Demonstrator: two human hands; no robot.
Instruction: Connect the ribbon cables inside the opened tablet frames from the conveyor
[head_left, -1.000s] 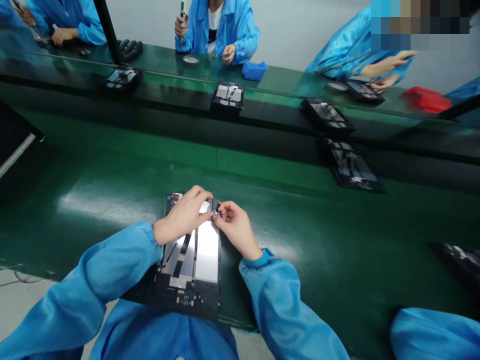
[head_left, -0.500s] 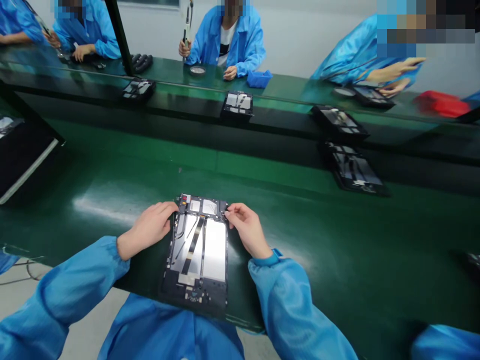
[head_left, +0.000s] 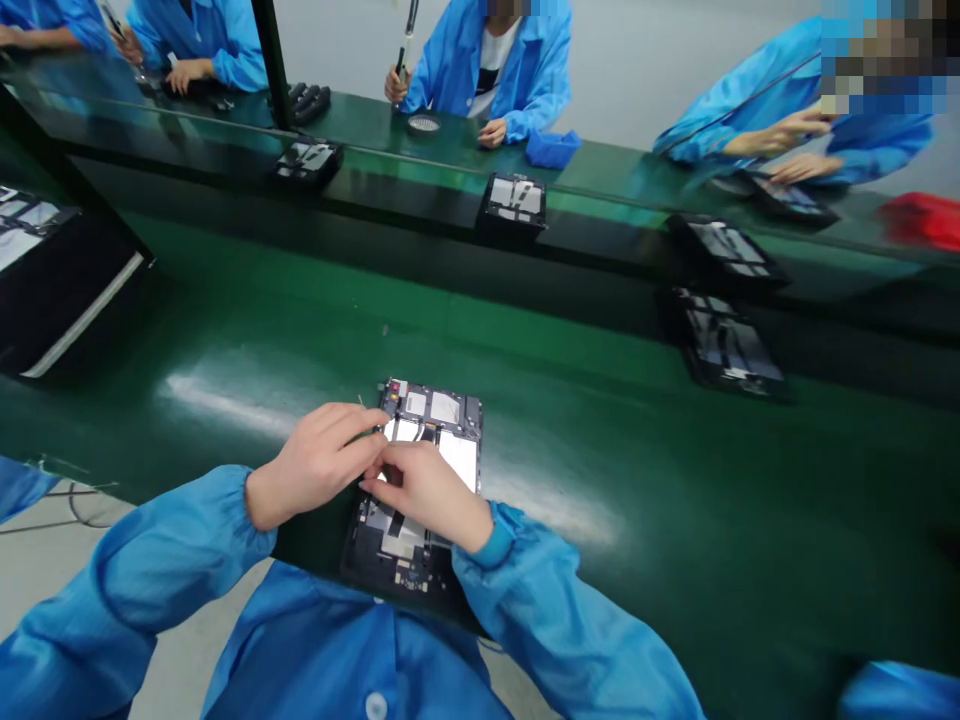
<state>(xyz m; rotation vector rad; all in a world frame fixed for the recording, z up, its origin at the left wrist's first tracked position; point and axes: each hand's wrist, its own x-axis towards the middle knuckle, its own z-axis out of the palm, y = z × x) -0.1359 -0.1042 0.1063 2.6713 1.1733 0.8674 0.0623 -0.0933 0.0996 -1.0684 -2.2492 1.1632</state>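
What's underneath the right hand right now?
The right hand is over the opened flat device, whose bright silvery panel shows beyond the hand and black lower end below it. The part directly beneath the hand is covered.

The left hand (head_left: 319, 462) and right hand (head_left: 435, 490) hide part of the device (head_left: 461, 455); anything between their fingertips is too small to tell. The red thing (head_left: 926, 220) is blurred and cropped at right; picture edges also cut the blue cloth (head_left: 900, 692).
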